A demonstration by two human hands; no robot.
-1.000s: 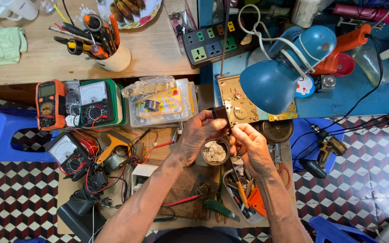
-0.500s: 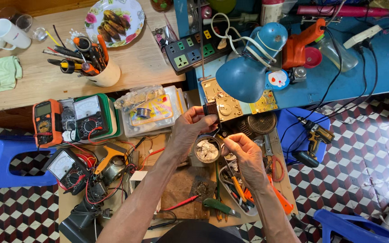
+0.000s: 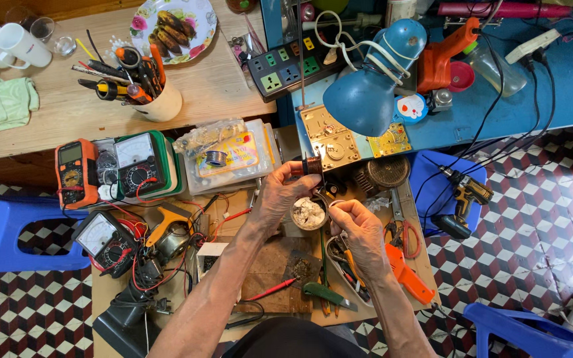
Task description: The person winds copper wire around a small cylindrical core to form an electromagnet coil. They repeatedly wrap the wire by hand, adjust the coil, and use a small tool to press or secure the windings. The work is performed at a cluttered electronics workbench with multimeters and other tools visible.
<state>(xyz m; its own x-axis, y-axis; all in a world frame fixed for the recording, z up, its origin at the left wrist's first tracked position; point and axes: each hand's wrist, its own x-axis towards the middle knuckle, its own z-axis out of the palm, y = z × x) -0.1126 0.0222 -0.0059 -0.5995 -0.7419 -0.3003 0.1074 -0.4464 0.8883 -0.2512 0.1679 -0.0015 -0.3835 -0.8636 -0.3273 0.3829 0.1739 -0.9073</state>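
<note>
Both hands have drifted slightly lower: left hand (image 3: 286, 195) pinches a small dark coil (image 3: 310, 165), right hand (image 3: 356, 222) at its four o'clock pinches thin wire (image 3: 329, 202), work unfinished.

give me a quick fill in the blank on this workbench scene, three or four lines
1. The left hand holds a small dark coil up between its ____.
2. The desk lamp above the hands has a shade coloured ____.
3. The cup of tools stands on the ____ table.
4. The orange multimeter lies to the ____ of the green-cased meter.

Missing words: fingers; blue; wooden; left
</note>
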